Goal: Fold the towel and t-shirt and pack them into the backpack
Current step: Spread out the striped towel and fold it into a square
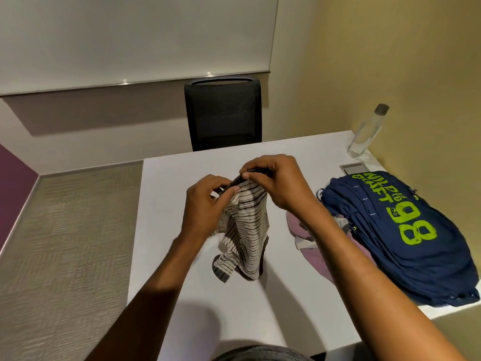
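Both hands hold up a white towel with dark stripes over the middle of the white table. My left hand pinches its top edge on the left, and my right hand pinches the same dark edge a little to the right. The towel hangs crumpled, its lower end touching the table. A pink t-shirt lies bunched on the table under my right forearm. Right of it lies the navy backpack with green lettering and "98", flat on its side.
A clear water bottle stands at the table's far right corner, near a grey cable hatch. A black mesh chair is pushed in at the far side. Carpeted floor lies to the left of the table.
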`<state>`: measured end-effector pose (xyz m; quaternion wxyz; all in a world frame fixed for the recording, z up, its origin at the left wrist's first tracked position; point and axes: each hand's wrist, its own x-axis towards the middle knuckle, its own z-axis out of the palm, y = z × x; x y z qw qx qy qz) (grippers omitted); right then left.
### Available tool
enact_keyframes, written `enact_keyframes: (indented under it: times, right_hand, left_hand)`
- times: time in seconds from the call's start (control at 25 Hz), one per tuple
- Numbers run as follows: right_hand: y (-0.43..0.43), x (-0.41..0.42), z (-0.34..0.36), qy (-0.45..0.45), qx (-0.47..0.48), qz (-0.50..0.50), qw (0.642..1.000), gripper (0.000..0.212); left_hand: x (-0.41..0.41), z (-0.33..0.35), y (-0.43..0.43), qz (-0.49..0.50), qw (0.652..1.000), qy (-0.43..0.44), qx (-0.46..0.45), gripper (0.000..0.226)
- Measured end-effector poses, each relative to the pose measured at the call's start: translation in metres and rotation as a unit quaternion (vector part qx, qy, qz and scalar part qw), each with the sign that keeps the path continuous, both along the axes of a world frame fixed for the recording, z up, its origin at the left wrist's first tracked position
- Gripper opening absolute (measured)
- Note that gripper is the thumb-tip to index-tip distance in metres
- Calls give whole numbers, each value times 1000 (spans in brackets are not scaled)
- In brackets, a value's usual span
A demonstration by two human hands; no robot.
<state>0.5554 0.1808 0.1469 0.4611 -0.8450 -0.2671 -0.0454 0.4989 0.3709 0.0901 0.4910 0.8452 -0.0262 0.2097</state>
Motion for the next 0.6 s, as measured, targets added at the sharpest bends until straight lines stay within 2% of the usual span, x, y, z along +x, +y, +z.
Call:
enact_keyframes:
  times: [0.2,0.44,0.6]
  right_hand:
    - [-25,8,15,13,84,-66,994,10]
    - [-57,30,21,0,107,-113,988,9]
    - [-79,66,7,21,79,-154,985,15]
  left_hand:
    - [-2,-45,41,55,996,74,4,18]
    - [-7,-61,99,113,984,134,14,26]
    - [5,-50,141,128,980,138,69,21]
